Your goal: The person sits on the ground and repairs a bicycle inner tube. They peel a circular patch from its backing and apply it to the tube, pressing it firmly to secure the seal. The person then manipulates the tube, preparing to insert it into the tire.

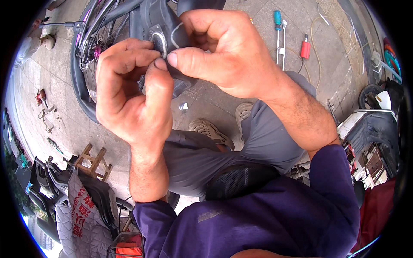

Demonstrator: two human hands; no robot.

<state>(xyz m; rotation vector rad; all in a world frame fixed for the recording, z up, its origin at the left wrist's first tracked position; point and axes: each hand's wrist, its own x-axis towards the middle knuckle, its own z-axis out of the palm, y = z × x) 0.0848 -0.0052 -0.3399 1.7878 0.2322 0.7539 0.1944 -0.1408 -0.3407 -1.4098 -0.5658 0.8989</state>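
Observation:
A black rubber inner tube (150,15) hangs in front of me, stretched between my hands. On it sits a dark oval patch (160,44) with a pale rim, under what looks like clear film. My left hand (133,86) is closed, its thumb and fingertips pinching at the lower edge of the patch. With the thumb pressed beside the patch and the fingers curled behind, my right hand (228,56) grips the tube. A pale curved mark shows on the rubber near the right fingers. Behind the left hand is a bicycle wheel (76,81) with its tire.
On the paving at the right lie a teal-handled screwdriver (277,19), a metal wrench (283,41) and a red-handled tool (305,49). A small wooden stool (92,163) stands lower left, near a scooter with a quilted cover (81,215). Another person's shoe (48,41) shows at far left.

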